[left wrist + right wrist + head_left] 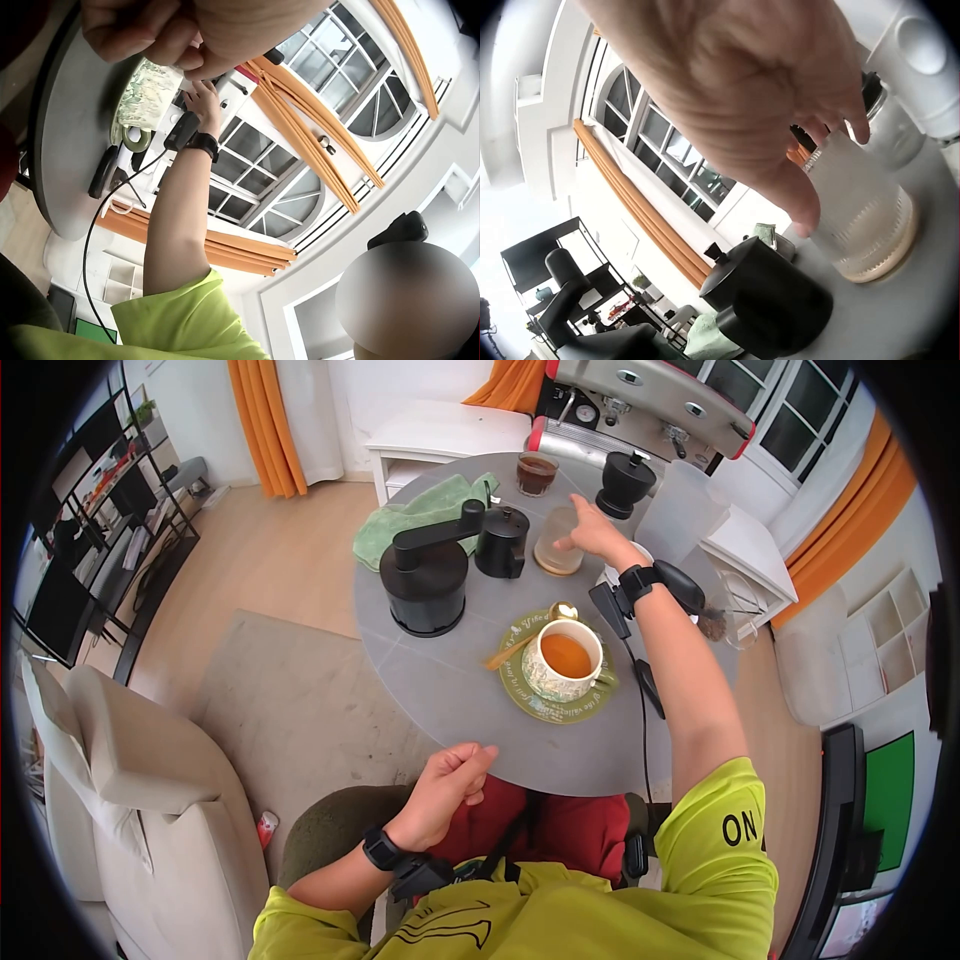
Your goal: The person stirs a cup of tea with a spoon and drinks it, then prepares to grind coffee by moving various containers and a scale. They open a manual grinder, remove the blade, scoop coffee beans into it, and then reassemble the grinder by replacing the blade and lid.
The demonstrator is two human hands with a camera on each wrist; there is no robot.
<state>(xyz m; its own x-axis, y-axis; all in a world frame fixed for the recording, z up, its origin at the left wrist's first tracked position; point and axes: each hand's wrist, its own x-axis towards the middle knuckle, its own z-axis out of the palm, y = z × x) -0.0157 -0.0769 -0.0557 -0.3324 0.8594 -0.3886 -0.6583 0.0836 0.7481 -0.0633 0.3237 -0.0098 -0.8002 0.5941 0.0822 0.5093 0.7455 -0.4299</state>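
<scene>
My right hand (600,538) is at a ribbed clear glass (558,542) with a tan base. In the right wrist view its thumb (799,202) lies beside the near wall of the glass (859,214), the other fingers spread around the far side; firm contact cannot be told. The left hand (445,792) hangs loosely curled and empty by the table's near edge. Between the hands, a patterned cup (548,672) of orange-brown liquid stands on a green saucer (560,710), a gold spoon (515,650) beside it.
The round grey table (480,730) also bears a black grinder (425,590), a black pitcher (502,542), a green cloth (425,510), a glass of dark liquid (536,475), a black-topped jar (627,482) and a clear container (683,510). A cable (643,730) trails beneath my right arm.
</scene>
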